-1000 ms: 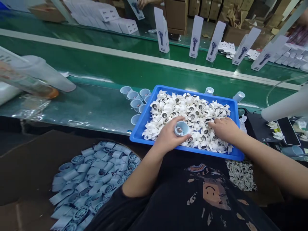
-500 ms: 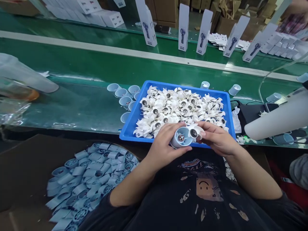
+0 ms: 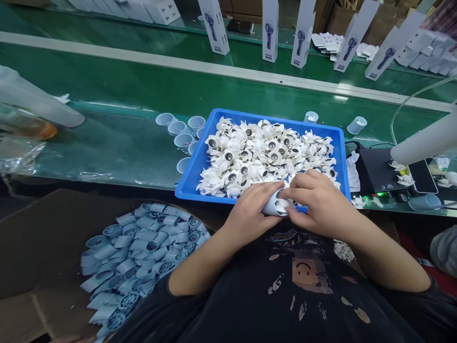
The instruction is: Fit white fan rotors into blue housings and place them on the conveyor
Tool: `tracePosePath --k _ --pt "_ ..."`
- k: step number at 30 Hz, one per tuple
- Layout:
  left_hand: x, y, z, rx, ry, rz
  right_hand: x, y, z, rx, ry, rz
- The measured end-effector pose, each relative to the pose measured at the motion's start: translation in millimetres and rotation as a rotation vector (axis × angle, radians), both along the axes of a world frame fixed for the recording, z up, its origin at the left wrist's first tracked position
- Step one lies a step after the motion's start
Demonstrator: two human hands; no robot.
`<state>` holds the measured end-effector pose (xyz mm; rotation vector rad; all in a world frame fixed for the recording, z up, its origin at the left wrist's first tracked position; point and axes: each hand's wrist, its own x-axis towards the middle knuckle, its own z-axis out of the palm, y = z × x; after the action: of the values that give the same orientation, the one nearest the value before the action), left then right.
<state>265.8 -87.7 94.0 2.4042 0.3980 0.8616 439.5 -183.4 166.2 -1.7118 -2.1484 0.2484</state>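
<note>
My left hand (image 3: pixel 250 212) is wrapped round a light blue cylindrical fan housing (image 3: pixel 272 205), its open end facing right. A white fan impeller (image 3: pixel 282 204) sits in the mouth of that housing. The fingers of my right hand (image 3: pixel 316 202) are closed on the impeller, with fingertips at the housing's rim. How deep it sits is partly hidden by my fingers. Just beyond both hands lies a blue tray (image 3: pixel 189 186) heaped with white impellers (image 3: pixel 246 155), several showing dark round hubs.
Several blue housings (image 3: pixel 183 141) stand left of the tray, two more behind it. A big heap of housings (image 3: pixel 143 252) fills a box at lower left. White cartons (image 3: pixel 270 33) line the far shelf. At right are a black device (image 3: pixel 378 169) and a white tube-shaped object (image 3: pixel 424 138).
My right hand has brought the impeller from beside the housing into its open end. The housing has turned to face right. The camera view has shifted slightly.
</note>
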Motion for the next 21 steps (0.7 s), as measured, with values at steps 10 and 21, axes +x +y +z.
tracePosePath --k 10,21 --pt "1.8 -3.8 6.5 0.145 -0.092 0.032 -3.6 -4.0 -12.9 0.124 0.055 -0.082" --pt "7.8 -15.3 8.3 0.107 -0.114 0.066 3.2 -13.5 -14.6 0.141 0.333 -0.061"
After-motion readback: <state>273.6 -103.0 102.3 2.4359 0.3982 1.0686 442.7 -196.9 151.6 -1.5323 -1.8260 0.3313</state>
